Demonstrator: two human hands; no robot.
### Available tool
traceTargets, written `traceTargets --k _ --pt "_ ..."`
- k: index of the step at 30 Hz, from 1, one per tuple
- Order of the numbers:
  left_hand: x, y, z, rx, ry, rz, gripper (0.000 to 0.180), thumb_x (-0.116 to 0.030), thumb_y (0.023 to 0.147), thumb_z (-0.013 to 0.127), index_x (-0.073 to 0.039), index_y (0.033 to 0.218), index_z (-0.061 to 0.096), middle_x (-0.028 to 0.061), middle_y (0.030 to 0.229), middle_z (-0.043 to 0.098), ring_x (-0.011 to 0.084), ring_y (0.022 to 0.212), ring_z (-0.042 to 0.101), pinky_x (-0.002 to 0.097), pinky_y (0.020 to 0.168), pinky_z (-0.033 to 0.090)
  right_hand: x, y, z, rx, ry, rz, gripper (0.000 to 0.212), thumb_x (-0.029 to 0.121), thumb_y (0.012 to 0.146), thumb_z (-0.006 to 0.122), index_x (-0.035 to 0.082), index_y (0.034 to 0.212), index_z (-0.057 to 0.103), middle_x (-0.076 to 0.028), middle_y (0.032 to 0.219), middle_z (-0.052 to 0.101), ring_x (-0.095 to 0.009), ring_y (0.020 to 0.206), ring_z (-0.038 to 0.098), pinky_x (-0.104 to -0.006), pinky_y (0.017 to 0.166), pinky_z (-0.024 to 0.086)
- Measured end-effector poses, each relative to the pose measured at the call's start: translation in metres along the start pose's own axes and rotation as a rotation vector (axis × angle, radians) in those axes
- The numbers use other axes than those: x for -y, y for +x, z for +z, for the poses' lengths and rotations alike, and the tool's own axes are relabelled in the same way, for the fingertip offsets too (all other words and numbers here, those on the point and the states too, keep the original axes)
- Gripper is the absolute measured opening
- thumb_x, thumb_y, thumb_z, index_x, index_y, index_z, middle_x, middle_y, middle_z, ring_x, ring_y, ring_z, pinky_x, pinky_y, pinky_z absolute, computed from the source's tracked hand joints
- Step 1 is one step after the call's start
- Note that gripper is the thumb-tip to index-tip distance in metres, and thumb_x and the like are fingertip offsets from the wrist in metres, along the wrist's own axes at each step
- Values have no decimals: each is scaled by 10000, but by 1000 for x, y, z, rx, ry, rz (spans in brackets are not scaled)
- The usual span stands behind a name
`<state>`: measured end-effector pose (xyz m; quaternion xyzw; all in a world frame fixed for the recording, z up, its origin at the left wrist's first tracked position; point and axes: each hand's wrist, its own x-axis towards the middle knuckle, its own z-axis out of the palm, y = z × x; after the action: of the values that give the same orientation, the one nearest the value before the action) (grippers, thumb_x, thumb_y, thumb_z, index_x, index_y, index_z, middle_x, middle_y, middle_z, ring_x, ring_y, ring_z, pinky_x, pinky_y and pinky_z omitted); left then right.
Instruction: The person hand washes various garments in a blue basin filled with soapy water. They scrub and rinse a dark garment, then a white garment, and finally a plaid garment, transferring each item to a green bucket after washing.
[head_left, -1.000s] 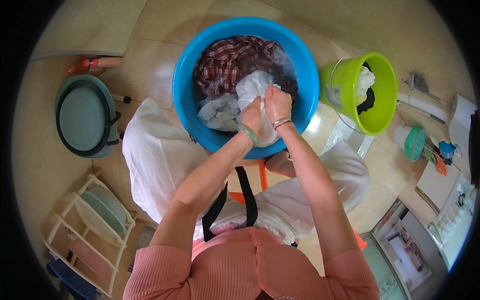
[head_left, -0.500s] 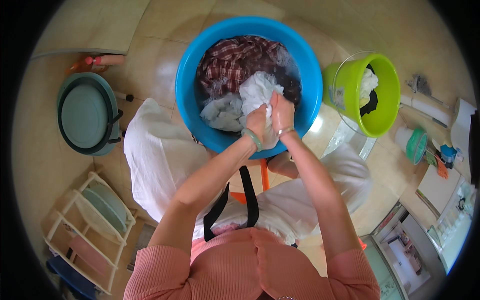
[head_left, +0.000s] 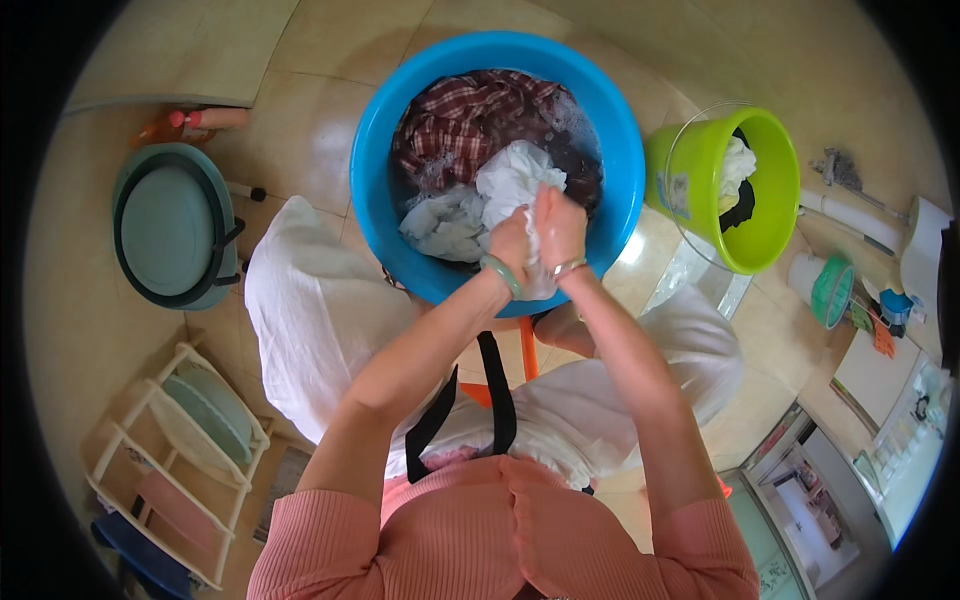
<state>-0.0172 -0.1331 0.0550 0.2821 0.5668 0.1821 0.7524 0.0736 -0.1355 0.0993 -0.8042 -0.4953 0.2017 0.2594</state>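
A wet white garment [head_left: 520,180] is bunched between my two hands over the near side of a blue tub [head_left: 626,190]. My left hand [head_left: 511,245], with a jade bangle at its wrist, is closed on the cloth. Right beside it, my right hand [head_left: 560,226] grips the same cloth; a silver bracelet circles that wrist. Part of the garment hangs down between my wrists toward the near rim. Dark soapy water fills the tub, and a maroon plaid shirt [head_left: 450,130] soaks at its far left. Another pale cloth [head_left: 445,225] lies in the water left of my hands.
To the right stands a lime green bucket [head_left: 775,240] with white and black clothes inside. Stacked grey-green basins [head_left: 165,230] are at the left. A cream rack [head_left: 180,460] holding basins stands at lower left. Between my knees shows an orange stool part [head_left: 528,350].
My hands have shifted slightly, with the right hand turning a little over the bunched white garment. The tub and the other clothes look the same.
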Motion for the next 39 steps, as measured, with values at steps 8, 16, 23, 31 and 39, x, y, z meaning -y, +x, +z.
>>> traceTargets --k 8,16,23,31,39 --pt "-14 -1 -7 39 188 103 340 -325 995 416 -51 1077 599 116 994 664 253 899 639 351 785 507 -6 3 2 111 -33 -12 287 251 955 497 46 781 597 -236 727 605 -421 652 586 -488 588 467" --pt "-60 -57 35 146 404 448 272 -319 938 551 -65 875 628 169 680 610 345 658 602 414 625 447 -38 60 -68 285 198 109 676 597 816 617 -15 1099 662 -153 1158 654 -297 1017 626 -377 864 473" --pt "-32 -76 31 426 589 547 208 -313 917 602 -128 1004 641 156 782 612 285 763 587 372 695 459 -14 52 -61 535 -372 57 456 397 744 656 7 980 651 -182 951 680 -345 860 654 -428 828 481" --pt "-49 -72 19 114 -388 141 374 -392 1000 480 -51 991 636 53 888 634 141 863 595 279 820 473 1 20 -122 69 991 176 301 -12 832 507 5 1131 537 -103 1026 629 -152 890 610 -279 804 490" --pt "-75 -24 -3 66 -479 -137 621 -454 932 582 -165 1434 361 87 1287 492 187 1050 558 356 912 459 28 -7 -64 207 458 -103 337 32 855 546 61 1189 589 -125 1153 624 -276 917 641 -347 809 506"
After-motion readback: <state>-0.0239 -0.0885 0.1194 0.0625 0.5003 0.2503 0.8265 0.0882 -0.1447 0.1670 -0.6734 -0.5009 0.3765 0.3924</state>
